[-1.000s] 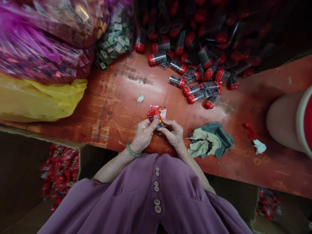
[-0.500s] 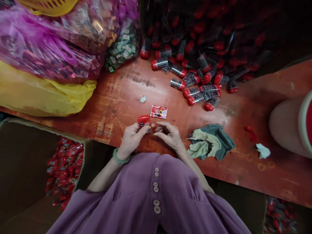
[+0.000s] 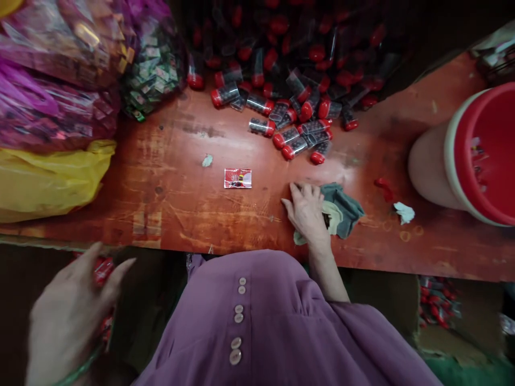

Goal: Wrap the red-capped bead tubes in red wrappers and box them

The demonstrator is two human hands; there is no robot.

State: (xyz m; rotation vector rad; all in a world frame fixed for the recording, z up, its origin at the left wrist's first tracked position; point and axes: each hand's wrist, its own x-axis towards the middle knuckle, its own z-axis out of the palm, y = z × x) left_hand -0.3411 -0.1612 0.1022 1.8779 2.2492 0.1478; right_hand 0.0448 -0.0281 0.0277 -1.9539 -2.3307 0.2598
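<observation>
- red and white, a small sachet [image 3: 237, 178] lies flat on the worn wooden table [image 3: 181, 214], alone and untouched, well apart from both hands; a second ago it was pinched between the two hands, half a second ago it was already set down.
- the right hand [image 3: 308, 212] has slid off to the right and now rests palm down on a crumpled green and beige cloth [image 3: 341, 206], fingers spread and closed on nothing.
- the left hand [image 3: 70, 316] has dropped below the table edge on the left, fingers apart and empty (blurred, so it is moving); the red-capped piece it held half a second ago is out of it, likely let go into the box [image 3: 102, 273] of red packed pieces just beyond its fingertips.
- that reads as one piece finished and put away, with both hands now free.
- a heap of clear tubes with red caps [image 3: 298, 134] lies further back, near the cloth.
- a torn scrap [image 3: 207, 160] sits just left of the sachet.
- far left are a yellow bag [image 3: 48, 179] and pink bags [image 3: 52, 80] of wrappers.
- a red and cream bucket [image 3: 475, 155] stands at the right edge.
</observation>
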